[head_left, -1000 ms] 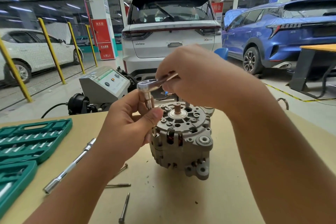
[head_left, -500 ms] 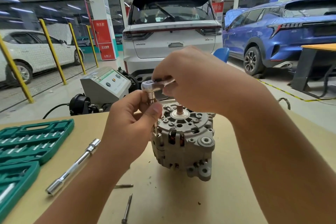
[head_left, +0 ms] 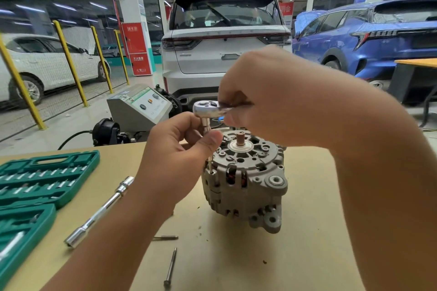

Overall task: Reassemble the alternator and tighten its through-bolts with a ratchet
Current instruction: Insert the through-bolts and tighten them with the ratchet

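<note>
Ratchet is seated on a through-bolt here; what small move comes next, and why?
Probably swing the ratchet handle with the right hand another stroke. The left hand steadies the socket on a bolt standing proud of the alternator, so it looks not yet seated.

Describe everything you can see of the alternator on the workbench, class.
The alternator is a grey, cast-metal-looking housing standing on the tan workbench, shaft end up. A short brownish shaft rises from a pale round collar. Vent slots show copper windings; mounting lugs with holes jut at its lower right. A through-bolt enters its left rim, driven by the ratchet, which both hands hold.
</note>
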A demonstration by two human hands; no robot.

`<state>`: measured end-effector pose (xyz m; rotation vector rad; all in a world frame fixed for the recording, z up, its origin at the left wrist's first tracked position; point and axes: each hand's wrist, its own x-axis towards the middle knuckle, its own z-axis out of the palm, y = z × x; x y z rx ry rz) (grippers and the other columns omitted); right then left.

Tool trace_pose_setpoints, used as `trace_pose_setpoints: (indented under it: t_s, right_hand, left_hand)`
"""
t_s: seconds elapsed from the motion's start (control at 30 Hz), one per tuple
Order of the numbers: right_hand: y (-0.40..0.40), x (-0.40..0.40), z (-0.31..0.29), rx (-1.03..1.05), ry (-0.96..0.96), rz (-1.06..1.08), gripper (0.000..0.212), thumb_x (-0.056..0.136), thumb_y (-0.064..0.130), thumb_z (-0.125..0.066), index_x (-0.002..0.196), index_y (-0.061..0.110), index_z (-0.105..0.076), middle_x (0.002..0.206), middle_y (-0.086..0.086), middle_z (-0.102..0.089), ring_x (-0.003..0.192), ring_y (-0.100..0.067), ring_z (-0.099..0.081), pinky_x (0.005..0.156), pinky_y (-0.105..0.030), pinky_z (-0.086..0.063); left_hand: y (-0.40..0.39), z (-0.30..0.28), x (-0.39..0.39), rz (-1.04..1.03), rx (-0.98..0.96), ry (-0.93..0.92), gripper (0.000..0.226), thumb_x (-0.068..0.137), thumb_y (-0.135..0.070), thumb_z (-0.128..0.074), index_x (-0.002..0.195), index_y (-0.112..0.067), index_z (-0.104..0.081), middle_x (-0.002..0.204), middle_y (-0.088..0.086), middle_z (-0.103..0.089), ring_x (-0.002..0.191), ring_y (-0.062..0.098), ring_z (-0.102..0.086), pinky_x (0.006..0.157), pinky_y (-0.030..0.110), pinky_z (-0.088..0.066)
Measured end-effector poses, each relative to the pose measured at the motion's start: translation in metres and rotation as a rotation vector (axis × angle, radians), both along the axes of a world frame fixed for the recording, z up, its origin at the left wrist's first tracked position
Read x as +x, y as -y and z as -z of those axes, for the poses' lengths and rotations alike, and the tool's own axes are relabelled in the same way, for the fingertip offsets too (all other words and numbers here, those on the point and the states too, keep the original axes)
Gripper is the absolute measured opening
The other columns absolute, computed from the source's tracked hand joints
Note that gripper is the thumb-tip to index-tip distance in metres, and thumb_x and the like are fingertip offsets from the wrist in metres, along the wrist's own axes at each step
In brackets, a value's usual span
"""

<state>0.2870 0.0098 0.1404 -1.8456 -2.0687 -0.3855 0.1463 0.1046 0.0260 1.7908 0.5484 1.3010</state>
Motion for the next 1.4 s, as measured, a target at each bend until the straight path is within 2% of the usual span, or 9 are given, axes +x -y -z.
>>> trace_pose_setpoints:
  t_s: [0.23, 0.37, 0.47, 0.67, 0.8, 0.9, 1.07, 1.27, 1.4]
  right_hand:
    - [-0.008, 0.003, 0.006, 0.016, -0.104, 0.013, 0.026, 0.097, 0.015, -0.065, 0.103, 0.038, -0.075, 0.088, 0.015, -0.061, 0.082, -0.009, -0.056, 0.078, -0.036, -0.052]
    - [-0.007, 0.001, 0.004, 0.016, -0.031, -0.002, 0.009, 0.092, 0.029, -0.070, 0.099, 0.027, -0.076, 0.087, 0.006, -0.066, 0.080, -0.020, -0.063, 0.075, -0.039, -0.058]
    - [-0.001, 0.003, 0.000, 0.007, -0.048, -0.029, 0.012, 0.089, 0.023, -0.074, 0.099, 0.029, -0.078, 0.085, 0.012, -0.066, 0.080, -0.012, -0.062, 0.071, -0.033, -0.056]
    - [-0.007, 0.000, 0.006, 0.011, -0.072, 0.015, 0.017, 0.097, 0.023, -0.065, 0.104, 0.034, -0.075, 0.092, 0.009, -0.063, 0.082, -0.015, -0.058, 0.080, -0.042, -0.056]
    - [0.002, 0.001, 0.000, 0.049, -0.026, -0.041, 0.011, 0.089, 0.024, -0.074, 0.098, 0.030, -0.077, 0.080, 0.015, -0.058, 0.073, -0.007, -0.057, 0.065, -0.030, -0.054]
    - [0.000, 0.004, -0.002, 0.029, -0.090, -0.065, 0.025, 0.088, 0.015, -0.075, 0.101, 0.037, -0.076, 0.085, 0.019, -0.062, 0.079, 0.002, -0.057, 0.069, -0.021, -0.051]
    - [-0.010, 0.003, 0.005, 0.056, -0.098, -0.003, 0.013, 0.098, 0.027, -0.066, 0.106, 0.032, -0.075, 0.094, 0.012, -0.062, 0.090, -0.016, -0.057, 0.090, -0.045, -0.052]
    - [0.001, 0.005, -0.003, 0.008, -0.075, -0.042, 0.022, 0.088, 0.016, -0.074, 0.103, 0.033, -0.077, 0.084, 0.016, -0.062, 0.077, -0.001, -0.056, 0.067, -0.022, -0.052]
    - [-0.007, 0.004, 0.005, -0.012, -0.091, 0.020, 0.026, 0.096, 0.014, -0.064, 0.107, 0.035, -0.074, 0.099, 0.011, -0.065, 0.097, -0.019, -0.059, 0.090, -0.044, -0.053]
  left_hand:
    - [0.004, 0.000, -0.003, 0.020, 0.024, -0.014, 0.020, 0.093, -0.003, -0.072, 0.081, -0.019, -0.071, 0.064, -0.002, -0.057, 0.043, 0.010, -0.046, 0.044, 0.018, -0.038]
    - [0.001, 0.002, 0.003, -0.049, -0.047, 0.017, 0.015, 0.090, -0.011, -0.077, 0.082, -0.023, -0.073, 0.067, 0.000, -0.055, 0.046, 0.009, -0.038, 0.044, 0.018, -0.032]
    - [0.003, 0.000, 0.002, -0.019, -0.012, 0.008, 0.012, 0.090, -0.012, -0.076, 0.086, -0.023, -0.073, 0.068, 0.002, -0.053, 0.045, 0.007, -0.038, 0.044, 0.017, -0.033]
    - [0.001, 0.001, -0.002, 0.017, -0.031, 0.007, 0.018, 0.092, -0.013, -0.071, 0.090, -0.031, -0.076, 0.069, 0.000, -0.050, 0.045, 0.009, -0.042, 0.044, 0.017, -0.035]
    - [0.001, 0.002, 0.001, -0.041, -0.009, 0.023, 0.007, 0.085, -0.023, -0.081, 0.086, -0.026, -0.075, 0.066, -0.001, -0.054, 0.044, 0.007, -0.040, 0.043, 0.018, -0.035]
    - [0.002, 0.003, 0.001, -0.028, 0.055, 0.017, 0.006, 0.083, -0.027, -0.075, 0.085, -0.022, -0.072, 0.061, -0.009, -0.055, 0.050, 0.010, -0.040, 0.049, 0.020, -0.035]
    - [0.003, 0.004, 0.004, -0.005, -0.035, 0.086, 0.007, 0.085, -0.016, -0.077, 0.081, -0.019, -0.072, 0.060, -0.007, -0.055, 0.046, 0.006, -0.039, 0.047, 0.017, -0.034]
    - [0.004, 0.003, 0.006, 0.022, -0.034, 0.094, 0.011, 0.082, -0.030, -0.081, 0.086, -0.022, -0.074, 0.065, 0.006, -0.046, 0.047, 0.011, -0.034, 0.047, 0.023, -0.032]
    - [0.004, 0.005, 0.004, 0.095, -0.071, 0.100, 0.005, 0.087, -0.027, -0.076, 0.088, -0.023, -0.074, 0.072, 0.009, -0.040, 0.046, 0.010, -0.033, 0.045, 0.023, -0.030]
